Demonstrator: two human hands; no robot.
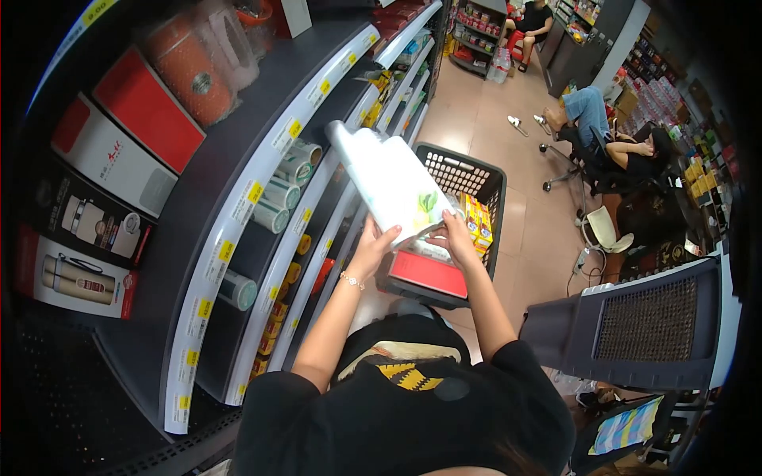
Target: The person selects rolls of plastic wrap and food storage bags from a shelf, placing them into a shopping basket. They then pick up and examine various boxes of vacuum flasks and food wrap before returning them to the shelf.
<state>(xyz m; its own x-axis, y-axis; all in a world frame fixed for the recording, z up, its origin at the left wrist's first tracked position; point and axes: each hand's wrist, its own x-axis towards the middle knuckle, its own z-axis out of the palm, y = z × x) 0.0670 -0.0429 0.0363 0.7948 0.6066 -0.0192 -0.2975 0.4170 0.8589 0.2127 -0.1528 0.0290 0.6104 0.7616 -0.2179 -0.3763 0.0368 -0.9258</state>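
Note:
A white plastic-wrapped package [397,190] with a green leaf print is held between my two hands, above a black basket. My left hand [373,247] grips its lower left edge, thumb on top. At its lower right corner, my right hand [454,238] is closed on it. Beneath, the black basket [498,190] holds a red box [429,272] and yellow-and-red boxes [478,222]. Left of the package, several green-and-white cylinders [278,193] lie on a shelf.
Curved shelves [262,182] with price tags run along the left, carrying boxed flasks [79,274]. At the right, a person [627,151] reclines in a chair, and another person [533,28] sits farther back. An empty grey rack [643,321] stands at the lower right.

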